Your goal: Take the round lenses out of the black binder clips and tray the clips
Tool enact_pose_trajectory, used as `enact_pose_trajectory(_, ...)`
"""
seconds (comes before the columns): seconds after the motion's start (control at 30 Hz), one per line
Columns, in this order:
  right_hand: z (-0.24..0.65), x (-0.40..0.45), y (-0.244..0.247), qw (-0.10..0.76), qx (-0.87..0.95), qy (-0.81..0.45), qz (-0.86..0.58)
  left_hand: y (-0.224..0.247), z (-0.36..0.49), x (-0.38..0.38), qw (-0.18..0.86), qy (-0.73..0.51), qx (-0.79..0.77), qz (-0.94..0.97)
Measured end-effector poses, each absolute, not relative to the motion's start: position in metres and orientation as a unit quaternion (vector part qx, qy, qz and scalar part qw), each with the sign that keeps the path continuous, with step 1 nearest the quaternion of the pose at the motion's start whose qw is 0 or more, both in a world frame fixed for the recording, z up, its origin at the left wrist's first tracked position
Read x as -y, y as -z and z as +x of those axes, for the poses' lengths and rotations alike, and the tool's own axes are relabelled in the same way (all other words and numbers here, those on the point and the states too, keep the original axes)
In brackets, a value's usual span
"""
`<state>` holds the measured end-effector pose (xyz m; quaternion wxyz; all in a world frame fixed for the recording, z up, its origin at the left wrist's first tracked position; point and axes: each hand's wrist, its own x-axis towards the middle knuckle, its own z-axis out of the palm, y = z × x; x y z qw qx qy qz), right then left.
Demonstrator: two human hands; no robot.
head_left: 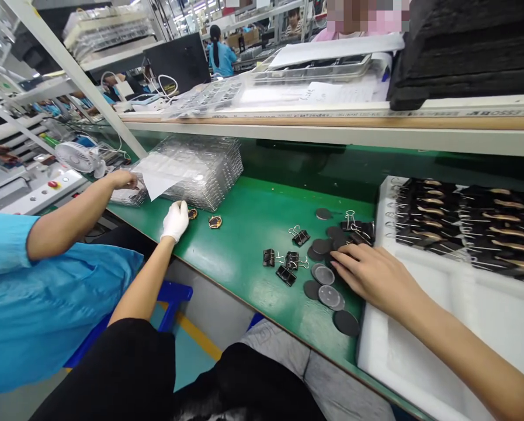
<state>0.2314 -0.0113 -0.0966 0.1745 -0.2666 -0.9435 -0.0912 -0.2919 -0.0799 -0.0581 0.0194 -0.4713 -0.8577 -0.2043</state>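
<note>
My left hand [175,222], in a white glove, is low over the bench's near edge with its fingers drawn together. A small round gold-and-black part [193,214] shows at its finger side; the glove hides the grip. A second such part [215,222] lies just to the right. My bare right hand [367,270] reaches over the white foam tray's edge, fingers stretched out and slightly apart. Its fingertips are at a cluster of black discs [321,246]. Nearer me lie clear-looking discs [329,296] and another black disc [346,323]. Several black binder clips [287,275] lie left of the discs.
The white foam tray [423,327] holds rows of clipped black pieces [432,210]. Stacked clear plastic trays [200,169] stand at the back left, under a white sheet [159,175]. A co-worker's hand [124,180] is beside them. A shelf [314,120] overhangs the green bench [239,251].
</note>
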Motion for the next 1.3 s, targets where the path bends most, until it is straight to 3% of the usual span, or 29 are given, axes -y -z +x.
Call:
enact_pose_trajectory(0.27, 0.228, 0.01, 0.099, 0.236, 0.931, 0.094, -0.263, 0.104, -0.208, 0.082, 0.042, 0.16, 0.801, -0.575)
enact_pose_trajectory(0.53, 0.218, 0.02, 0.094, 0.24, 0.919, 0.082, -0.302, 0.096, -0.156, 0.064, 0.067, 0.117, 0.788, -0.601)
enact_pose_trajectory(0.73, 0.212, 0.023, 0.087, 0.237, 0.915, 0.0, -0.328, 0.091, -0.126, 0.032, 0.08, 0.126, 0.784, -0.602)
enact_pose_trajectory(1.0, 0.215, 0.023, 0.083, 0.283, 0.868, -0.181, -0.366, 0.092, -0.111, 0.006, 0.072, 0.077, 0.763, -0.638)
enact_pose_trajectory(1.3, 0.225, 0.009, 0.071, 0.405, 0.647, -0.447, -0.466, 0.077, -0.126, 0.024, 0.101, 0.049, 0.782, -0.613)
